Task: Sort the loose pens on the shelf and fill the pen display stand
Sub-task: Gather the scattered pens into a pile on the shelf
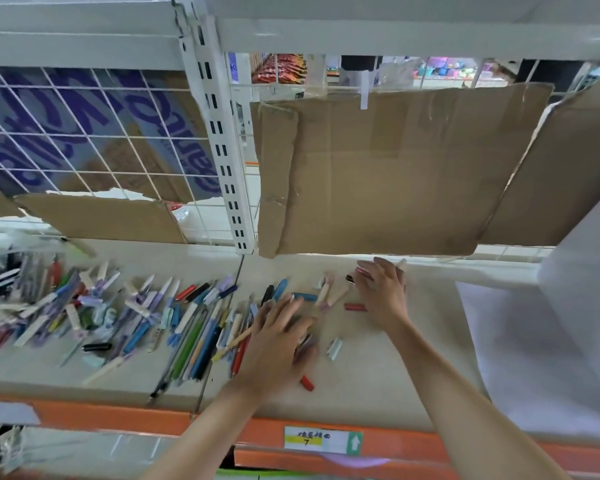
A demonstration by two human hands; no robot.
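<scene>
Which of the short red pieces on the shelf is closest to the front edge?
The short red piece just right of the left hand's wrist. The other one lies farther back, by the right hand.

Bright, even light with soft shadows; wide-angle bending at the edges; left hand [280, 344] and nearby pens [194, 337] motion-blurred.

Pens [118, 317] crowd the shelf's [430, 341] left; right seems open.

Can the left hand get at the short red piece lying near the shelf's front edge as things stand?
Probably yes. The red piece lies in the open on the shelf, just right of the left hand's wrist, with nothing on top of it. The hand would only need to draw back slightly.
</scene>
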